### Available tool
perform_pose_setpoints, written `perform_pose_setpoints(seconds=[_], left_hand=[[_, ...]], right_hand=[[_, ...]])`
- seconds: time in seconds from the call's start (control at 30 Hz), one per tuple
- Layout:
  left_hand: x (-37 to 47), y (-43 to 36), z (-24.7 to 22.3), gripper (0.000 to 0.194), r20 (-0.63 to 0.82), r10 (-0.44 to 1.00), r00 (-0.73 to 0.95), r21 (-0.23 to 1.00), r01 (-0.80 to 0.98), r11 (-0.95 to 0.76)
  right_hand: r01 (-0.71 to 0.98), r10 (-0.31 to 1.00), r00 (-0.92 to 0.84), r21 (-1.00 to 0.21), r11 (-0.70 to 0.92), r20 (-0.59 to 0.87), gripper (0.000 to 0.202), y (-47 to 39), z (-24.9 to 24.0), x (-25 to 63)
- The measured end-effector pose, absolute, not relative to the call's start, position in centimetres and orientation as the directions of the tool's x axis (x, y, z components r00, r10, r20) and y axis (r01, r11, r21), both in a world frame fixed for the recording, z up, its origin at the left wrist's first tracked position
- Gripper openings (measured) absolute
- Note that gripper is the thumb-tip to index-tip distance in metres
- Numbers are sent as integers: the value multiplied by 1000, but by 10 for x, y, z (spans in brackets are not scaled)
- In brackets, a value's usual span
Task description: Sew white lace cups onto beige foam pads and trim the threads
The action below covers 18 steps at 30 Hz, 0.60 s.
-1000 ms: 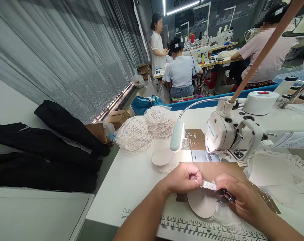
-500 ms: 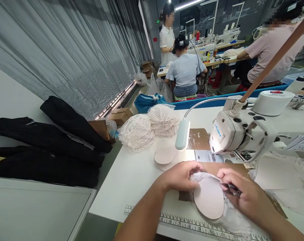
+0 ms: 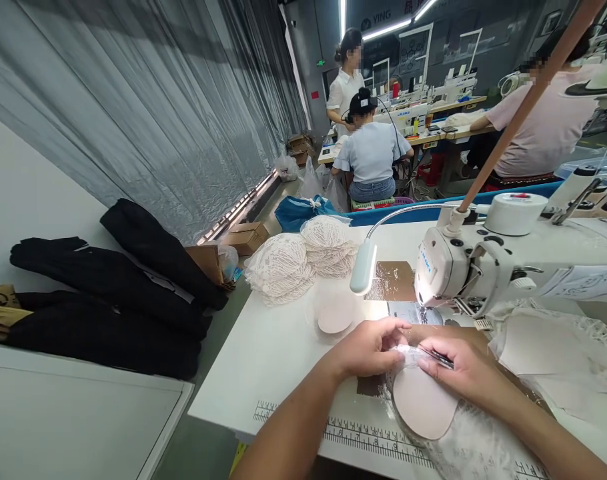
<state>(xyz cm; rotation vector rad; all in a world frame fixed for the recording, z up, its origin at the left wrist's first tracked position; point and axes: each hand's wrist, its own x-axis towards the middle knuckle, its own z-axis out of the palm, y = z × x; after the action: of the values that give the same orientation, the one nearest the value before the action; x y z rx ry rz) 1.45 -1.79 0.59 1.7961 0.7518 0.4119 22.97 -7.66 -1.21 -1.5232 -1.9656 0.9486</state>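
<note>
A pale pink bra cup pad [image 3: 424, 403] with white lace around it lies near the table's front edge. My left hand [image 3: 376, 347] pinches the lace [image 3: 408, 355] along the pad's upper left edge. Closed at the upper right edge is my right hand [image 3: 446, 363], its thumb pressing on the pad. A slim dark metal tool, like thread snips [image 3: 437, 356], also rests in that hand; its lower part is hidden by the fingers. More lace [image 3: 476, 440] trails from the pad toward the front, under my right wrist.
Behind my hands stands a white sewing machine [image 3: 441, 263] with a lamp [image 3: 363, 267]. Lace cup stacks [image 3: 279, 267] are at the back left, and a single pad [image 3: 334, 319] lies nearer. More lace pieces [image 3: 528, 347] are on the right. A ruler strip [image 3: 368, 437] runs along the front.
My right hand has shifted left, closer to my left hand, and its thumb now presses the pad's top edge. The tool shows more clearly. The pad has moved slightly right; the view has shifted.
</note>
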Motion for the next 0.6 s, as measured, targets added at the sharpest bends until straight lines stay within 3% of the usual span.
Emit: perform_pose_setpoints(seconds=[0.07, 0.13, 0.23, 0.4, 0.6], left_hand=[[7, -22, 18, 40, -69, 736, 673, 903, 356, -240], [-3, -27, 30, 28, -150, 769, 621, 866, 458, -200], [-14, -34, 34, 38, -335, 705, 625, 867, 497, -28], [3, -47, 7, 51, -363, 625, 691, 926, 191, 326], [30, -56, -8, 53, -256, 737, 626, 949, 18, 314]], right_hand=[[619, 959, -281, -770, 154, -34, 33, -80, -11, 229], [583, 956, -292, -795, 167, -13, 32, -85, -10, 232], [502, 950, -309, -843, 195, 36, 32, -89, -9, 237], [449, 947, -322, -876, 174, 23, 34, -93, -5, 234], [407, 945, -326, -906, 114, -28, 37, -95, -4, 234]])
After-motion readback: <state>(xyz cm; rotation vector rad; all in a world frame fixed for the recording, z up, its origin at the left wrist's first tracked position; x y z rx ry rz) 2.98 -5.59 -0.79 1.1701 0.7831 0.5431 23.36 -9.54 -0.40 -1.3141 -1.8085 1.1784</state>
